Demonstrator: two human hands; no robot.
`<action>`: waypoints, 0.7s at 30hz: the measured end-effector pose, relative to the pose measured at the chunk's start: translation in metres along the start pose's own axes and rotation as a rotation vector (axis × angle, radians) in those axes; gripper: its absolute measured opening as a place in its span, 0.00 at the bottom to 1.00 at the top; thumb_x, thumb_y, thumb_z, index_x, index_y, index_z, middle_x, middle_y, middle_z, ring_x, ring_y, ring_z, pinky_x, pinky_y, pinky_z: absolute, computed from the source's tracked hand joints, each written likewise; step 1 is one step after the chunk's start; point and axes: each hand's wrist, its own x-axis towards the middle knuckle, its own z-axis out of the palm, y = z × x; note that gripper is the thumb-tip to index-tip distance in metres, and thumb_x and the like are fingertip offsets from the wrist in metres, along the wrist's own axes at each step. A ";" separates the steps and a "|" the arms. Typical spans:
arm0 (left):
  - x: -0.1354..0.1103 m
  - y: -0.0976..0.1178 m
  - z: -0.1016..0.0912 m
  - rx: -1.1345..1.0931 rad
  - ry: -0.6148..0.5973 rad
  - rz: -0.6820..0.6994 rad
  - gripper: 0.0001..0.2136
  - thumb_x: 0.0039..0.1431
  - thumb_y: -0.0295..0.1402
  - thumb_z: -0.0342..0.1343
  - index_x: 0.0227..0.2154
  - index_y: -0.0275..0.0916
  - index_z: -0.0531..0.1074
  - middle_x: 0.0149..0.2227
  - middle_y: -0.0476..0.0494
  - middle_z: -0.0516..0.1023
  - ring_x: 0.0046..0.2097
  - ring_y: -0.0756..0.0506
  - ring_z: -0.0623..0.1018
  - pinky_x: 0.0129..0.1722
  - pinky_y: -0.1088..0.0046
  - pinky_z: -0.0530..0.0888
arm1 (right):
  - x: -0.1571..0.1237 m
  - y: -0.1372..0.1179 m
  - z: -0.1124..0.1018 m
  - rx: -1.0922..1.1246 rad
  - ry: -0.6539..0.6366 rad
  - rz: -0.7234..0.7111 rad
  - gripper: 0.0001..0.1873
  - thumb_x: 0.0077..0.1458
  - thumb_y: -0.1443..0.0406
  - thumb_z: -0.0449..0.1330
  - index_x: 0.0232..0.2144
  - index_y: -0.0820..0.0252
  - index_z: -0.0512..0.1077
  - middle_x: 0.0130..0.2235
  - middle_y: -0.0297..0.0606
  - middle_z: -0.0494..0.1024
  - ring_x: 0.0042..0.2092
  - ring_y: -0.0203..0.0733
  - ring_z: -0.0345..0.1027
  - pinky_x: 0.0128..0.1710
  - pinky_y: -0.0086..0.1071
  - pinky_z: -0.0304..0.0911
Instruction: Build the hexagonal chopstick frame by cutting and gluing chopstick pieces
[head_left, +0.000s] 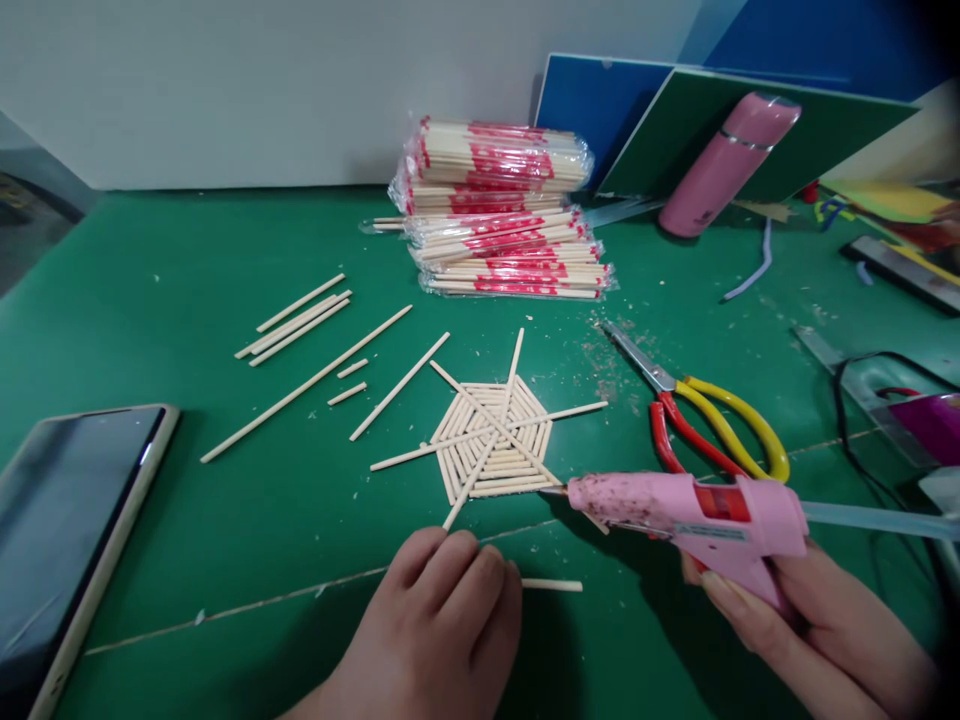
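A hexagonal web of wooden sticks (517,467) lies on the green table, with longer spokes crossing at its centre and reaching past its edges. My left hand (442,620) is closed at the web's near side, touching or very close to the end of one spoke. A short wooden stick (553,585) pokes out to the right from under its fingers; their tips are hidden. My right hand (795,620) grips the handle of a pink hot glue gun (682,515). The gun's nozzle points left and meets the web's lower right corner. A clear glue stick (877,518) sticks out of its back.
Scissors with red and yellow handles (675,390) lie just behind the glue gun. Loose sticks (307,383) are left of the web, and a phone (75,540) lies at far left. Wrapped chopstick bundles (510,215) and a pink flask (727,165) are at the back. A black cable (844,430) curls at right.
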 end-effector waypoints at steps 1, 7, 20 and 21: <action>0.000 0.000 0.000 -0.004 0.000 -0.004 0.13 0.57 0.22 0.41 0.28 0.36 0.71 0.25 0.47 0.69 0.31 0.48 0.68 0.35 0.67 0.64 | 0.000 0.002 0.001 0.000 -0.002 -0.002 0.12 0.54 0.57 0.49 0.40 0.50 0.62 0.35 0.33 0.72 0.34 0.37 0.67 0.33 0.26 0.66; 0.001 0.000 0.000 0.001 -0.008 0.002 0.12 0.57 0.22 0.42 0.27 0.35 0.71 0.25 0.48 0.69 0.31 0.48 0.67 0.34 0.68 0.63 | 0.002 0.041 0.005 -0.071 -0.005 -0.134 0.12 0.50 0.57 0.54 0.39 0.49 0.65 0.33 0.32 0.73 0.31 0.36 0.70 0.28 0.20 0.67; 0.002 -0.001 -0.002 0.007 -0.016 0.016 0.14 0.58 0.23 0.39 0.28 0.35 0.70 0.26 0.47 0.69 0.32 0.48 0.67 0.35 0.68 0.63 | 0.005 0.044 0.001 -0.335 0.175 -0.340 0.14 0.50 0.57 0.53 0.39 0.53 0.67 0.37 0.36 0.76 0.35 0.38 0.73 0.35 0.20 0.67; 0.001 -0.001 -0.002 0.007 -0.021 0.018 0.14 0.58 0.23 0.39 0.29 0.35 0.70 0.26 0.48 0.69 0.32 0.48 0.67 0.35 0.68 0.63 | 0.005 0.045 0.001 -0.336 0.183 -0.337 0.15 0.50 0.57 0.53 0.40 0.54 0.67 0.38 0.36 0.76 0.35 0.38 0.73 0.36 0.20 0.66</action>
